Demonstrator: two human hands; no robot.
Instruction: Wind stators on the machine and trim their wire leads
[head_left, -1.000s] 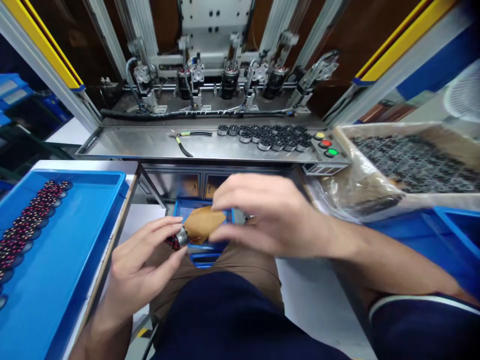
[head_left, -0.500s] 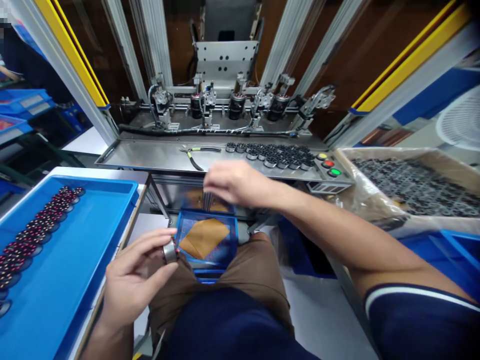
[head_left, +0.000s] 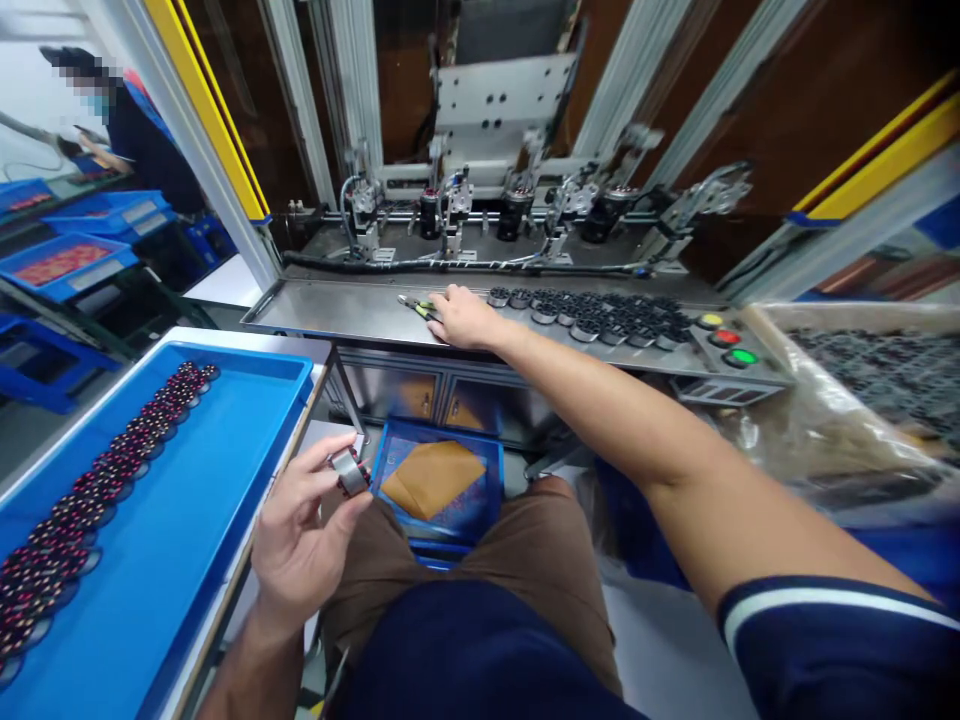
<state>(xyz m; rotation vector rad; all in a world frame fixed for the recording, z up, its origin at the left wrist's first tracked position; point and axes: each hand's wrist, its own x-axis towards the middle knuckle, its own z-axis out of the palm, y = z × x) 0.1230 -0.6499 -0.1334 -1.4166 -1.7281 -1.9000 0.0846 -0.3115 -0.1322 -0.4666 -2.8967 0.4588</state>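
My left hand (head_left: 300, 530) is closed, holding a small metal ring-shaped part (head_left: 349, 472) with black and red bits on its rim between thumb and fingers, above my left thigh. On the steel shelf, my right hand (head_left: 463, 318) has its fingers round the handles of green-and-black pliers (head_left: 421, 306). The jaws point left, and my hand hides most of the handles. Just right of that hand, many black-and-grey ring parts (head_left: 600, 318) stand grouped on the shelf (head_left: 337, 308).
A blue tray (head_left: 202, 500) with rows of red-dotted round parts is at left. Behind the shelf stands a machine with clamps (head_left: 454, 205). A button box (head_left: 726, 338) and plastic-lined carton (head_left: 825, 390) are at right. Brown cardboard (head_left: 435, 478) lies in a low blue bin. A co-worker (head_left: 142, 130) stands far left.
My right hand has moved down onto the pliers on the shelf, from the air in front of it. My left hand still holds the ring-shaped part. The view has swung left.
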